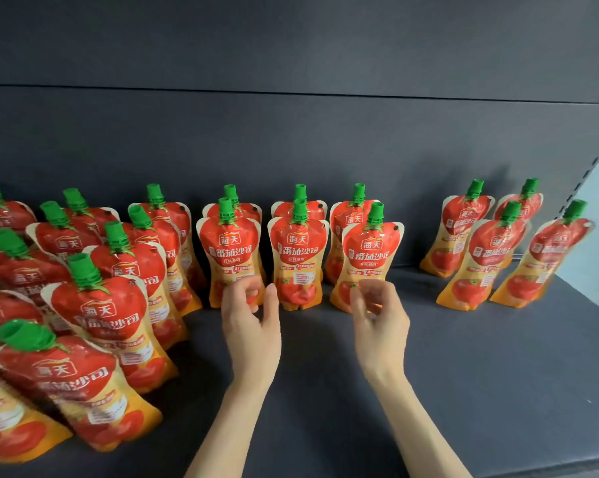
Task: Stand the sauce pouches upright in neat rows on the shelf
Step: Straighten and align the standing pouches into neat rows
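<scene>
While the big bunch of sauce pouches (94,305) crowds the left, my left hand (251,326) is loosely open, empty, by the left middle pouch (229,257); my right hand (377,319), also open, sits just below the upright right one (367,260).

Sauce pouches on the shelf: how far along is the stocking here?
Well along. The left block stands several rows deep, the middle pouches two deep, and four right-hand pouches stand upright. Both hands are empty: left hand and right hand hover by the middle front row. A bare gap and the shelf front remain unfilled.
</scene>
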{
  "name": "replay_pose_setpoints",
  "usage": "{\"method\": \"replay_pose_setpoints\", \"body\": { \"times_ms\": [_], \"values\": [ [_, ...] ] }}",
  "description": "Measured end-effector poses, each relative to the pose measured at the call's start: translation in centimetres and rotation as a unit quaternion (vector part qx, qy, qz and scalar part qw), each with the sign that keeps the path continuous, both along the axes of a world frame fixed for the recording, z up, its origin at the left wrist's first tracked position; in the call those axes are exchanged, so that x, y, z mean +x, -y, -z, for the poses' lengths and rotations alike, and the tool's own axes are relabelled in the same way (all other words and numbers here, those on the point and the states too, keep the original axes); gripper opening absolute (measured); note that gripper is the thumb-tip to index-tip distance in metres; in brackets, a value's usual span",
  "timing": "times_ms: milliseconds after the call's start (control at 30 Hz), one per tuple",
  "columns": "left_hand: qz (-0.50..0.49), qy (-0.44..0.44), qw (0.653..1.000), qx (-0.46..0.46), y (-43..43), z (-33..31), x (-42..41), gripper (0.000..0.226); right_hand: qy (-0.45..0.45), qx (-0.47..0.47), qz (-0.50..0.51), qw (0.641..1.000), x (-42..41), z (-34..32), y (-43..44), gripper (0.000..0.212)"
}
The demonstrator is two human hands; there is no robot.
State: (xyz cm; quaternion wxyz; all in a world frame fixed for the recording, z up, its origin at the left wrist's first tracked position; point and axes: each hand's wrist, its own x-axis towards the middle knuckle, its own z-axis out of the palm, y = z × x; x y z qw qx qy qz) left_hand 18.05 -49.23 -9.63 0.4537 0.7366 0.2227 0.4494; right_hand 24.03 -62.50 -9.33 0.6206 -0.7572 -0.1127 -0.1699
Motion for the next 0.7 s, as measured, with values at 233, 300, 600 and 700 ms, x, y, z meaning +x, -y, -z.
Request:
{"method": "replay_pose_setpoints", "body": {
  "times_ms": [233, 300, 600, 700],
  "values": [
    [0.109, -0.043, 0.993, -0.012, 5.0, 0.3, 2.3, 0.016, -0.055, -0.036, -0.076, 0.995, 5.0, -0.8, 4.1, 0.051],
    [0.121, -0.055, 0.991, -0.008, 6.0, 0.4, 3.0, 0.025, -0.087, -0.042, -0.155, 0.983, 6.0, -0.5, 4.6, 0.039],
    [0.167, -0.066, 0.981, -0.067, 8.0, 0.3, 3.9, 0.037, -0.104, -0.011, -0.363, 0.926, 5.8, 0.2, 6.2, 0.015],
    [0.128, -0.063, 0.986, -0.086, 6.6, 0.4, 2.6, 0.034, -0.111, 0.003, -0.370, 0.923, 5.9, -0.2, 5.3, 0.017]
  ]
}}
